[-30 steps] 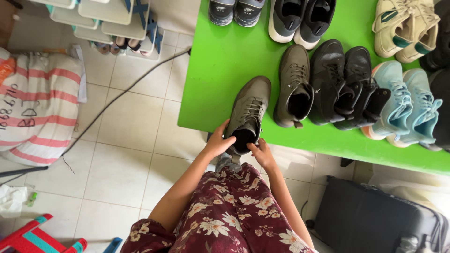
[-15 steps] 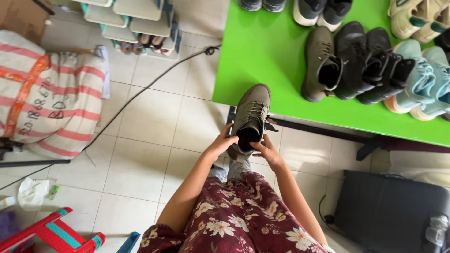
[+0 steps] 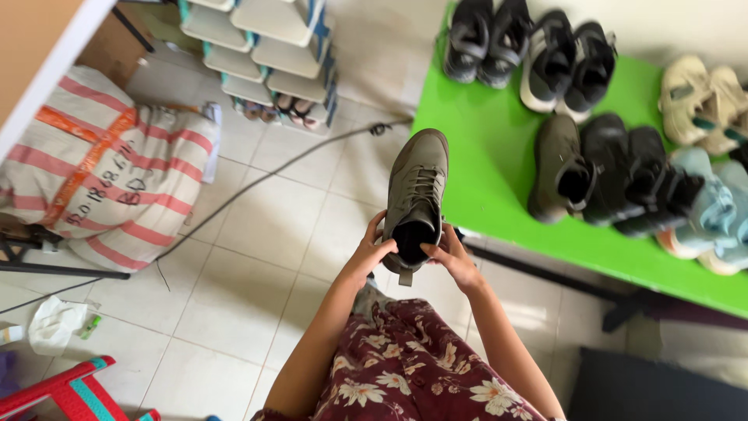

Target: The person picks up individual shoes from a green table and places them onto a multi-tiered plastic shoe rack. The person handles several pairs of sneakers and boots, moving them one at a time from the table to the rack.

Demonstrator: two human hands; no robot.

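While the olive shoe point(image 3: 417, 195) is up in the air over the floor point(image 3: 265, 226), toe pointing away, both hands are wrapped around its heel end: the left hand point(image 3: 370, 253) grips the left side of the collar with its fingers curled on, and the right hand point(image 3: 456, 261) clamps the other side with the thumb near the opening. It looks like the holding-and-looking-it-over stage to me, with the shoe lifted clear and not resting on anything. With the toe hanging out unsupported, any next move would need both grips kept firm at the heel so it doesn't tip forward. Just right of it is the green table point(image 3: 491, 179), where the matching olive shoe point(image 3: 557, 168) sits next to a black pair point(image 3: 631, 179), with more pairs further along. Off to the left there's a striped sack point(image 3: 109, 179), a cable point(image 3: 257, 183) running across the tiles, and a shoe rack point(image 3: 265, 39) up top. Compared with a second ago, the shoe was sitting on the table edge beside its mate; now it's off the table completely and out over the tiles.
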